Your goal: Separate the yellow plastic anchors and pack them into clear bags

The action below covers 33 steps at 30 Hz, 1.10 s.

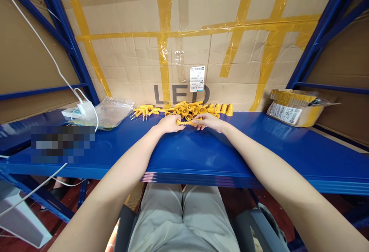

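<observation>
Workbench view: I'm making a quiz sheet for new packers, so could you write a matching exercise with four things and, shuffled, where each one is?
Things
1. White label
2. Corkscrew-tipped yellow pieces
3. Small taped cardboard box
4. Twisted yellow piece

Places
A. On the right part of the blue work surface
B. Between the left hand and the right hand
C. On the large cardboard sheet behind the work surface
D. At the left end of the yellow pile

Right pairs: 1-C, 2-D, 3-A, 4-B
</observation>
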Each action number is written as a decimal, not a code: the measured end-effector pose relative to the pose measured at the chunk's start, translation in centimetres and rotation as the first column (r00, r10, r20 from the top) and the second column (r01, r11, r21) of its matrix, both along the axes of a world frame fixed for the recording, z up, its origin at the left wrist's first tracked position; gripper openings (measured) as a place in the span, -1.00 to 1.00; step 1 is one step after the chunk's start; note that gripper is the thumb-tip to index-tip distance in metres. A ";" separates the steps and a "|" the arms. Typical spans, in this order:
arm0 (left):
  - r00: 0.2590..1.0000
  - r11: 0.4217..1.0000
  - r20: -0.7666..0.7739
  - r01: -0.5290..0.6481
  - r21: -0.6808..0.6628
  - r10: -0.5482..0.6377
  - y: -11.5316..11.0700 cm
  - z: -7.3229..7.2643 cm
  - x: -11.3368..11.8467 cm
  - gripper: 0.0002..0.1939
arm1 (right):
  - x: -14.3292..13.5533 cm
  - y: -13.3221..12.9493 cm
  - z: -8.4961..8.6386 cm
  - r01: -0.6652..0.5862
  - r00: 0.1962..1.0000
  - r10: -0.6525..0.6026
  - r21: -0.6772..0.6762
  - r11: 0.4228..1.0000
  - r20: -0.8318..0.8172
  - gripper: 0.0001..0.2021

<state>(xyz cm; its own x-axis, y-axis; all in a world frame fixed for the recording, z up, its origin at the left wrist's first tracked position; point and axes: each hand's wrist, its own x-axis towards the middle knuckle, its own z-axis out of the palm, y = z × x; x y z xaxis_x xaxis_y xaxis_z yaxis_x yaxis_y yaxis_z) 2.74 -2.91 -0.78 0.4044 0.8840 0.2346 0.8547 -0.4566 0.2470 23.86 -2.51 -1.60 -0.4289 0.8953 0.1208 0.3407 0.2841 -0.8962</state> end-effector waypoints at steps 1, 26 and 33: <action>1.000 1.000 0.000 -0.001 -0.001 0.001 0.0 0.0 0.0 -0.78 | 0.0 0.1 -0.1 -0.003 1.000 0.003 -0.006 1.000 -0.005 -0.74; 0.984 0.981 0.155 -0.114 0.156 0.089 0.5 0.0 -0.1 -0.74 | 1.2 4.2 3.7 0.442 0.725 -0.439 -0.130 0.888 -0.530 -0.86; 0.994 0.993 0.100 -0.045 0.110 0.034 0.6 -0.6 0.1 -0.74 | -1.9 6.0 3.8 0.596 0.792 -0.477 0.315 0.739 -0.381 -0.74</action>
<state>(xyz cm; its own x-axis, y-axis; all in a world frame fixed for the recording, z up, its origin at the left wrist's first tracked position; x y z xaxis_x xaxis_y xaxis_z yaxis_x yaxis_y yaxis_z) 2.83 -2.36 -1.41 0.3396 0.8647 0.3700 0.8469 -0.4523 0.2796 22.00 3.47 2.23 0.2096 0.8080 0.5506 0.3216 0.4748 -0.8192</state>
